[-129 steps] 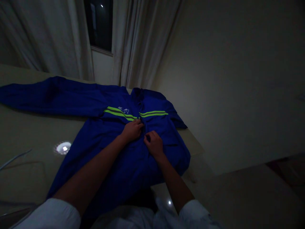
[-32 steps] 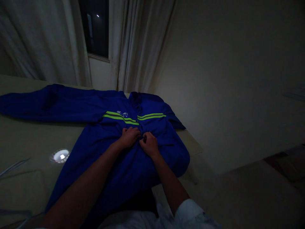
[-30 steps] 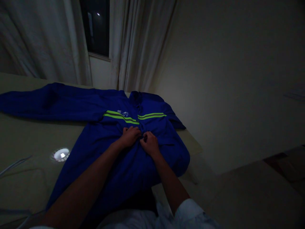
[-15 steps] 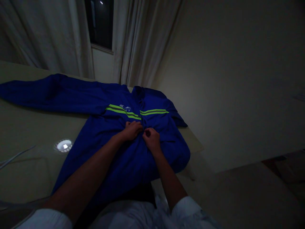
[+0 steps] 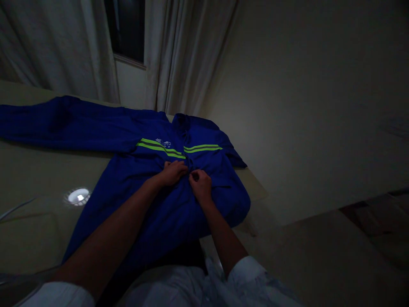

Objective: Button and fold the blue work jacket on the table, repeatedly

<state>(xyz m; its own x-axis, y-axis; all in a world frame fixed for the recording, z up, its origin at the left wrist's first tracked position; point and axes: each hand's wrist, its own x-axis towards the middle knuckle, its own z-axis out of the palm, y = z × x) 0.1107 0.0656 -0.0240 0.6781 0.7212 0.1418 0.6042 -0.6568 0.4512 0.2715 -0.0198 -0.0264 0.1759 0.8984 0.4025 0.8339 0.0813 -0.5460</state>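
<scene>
Pale bluish elbow-length sleeves (image 5: 247,269)

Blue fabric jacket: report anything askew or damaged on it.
On the blue fabric jacket, the yellow-green chest stripes look askew: at the front opening, the left pair ends lower than the right pair. No damage shows, though the picture is dim.

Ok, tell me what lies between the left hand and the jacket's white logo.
In the head view, green stripes on the blue jacket run between the left hand and the logo.
</scene>
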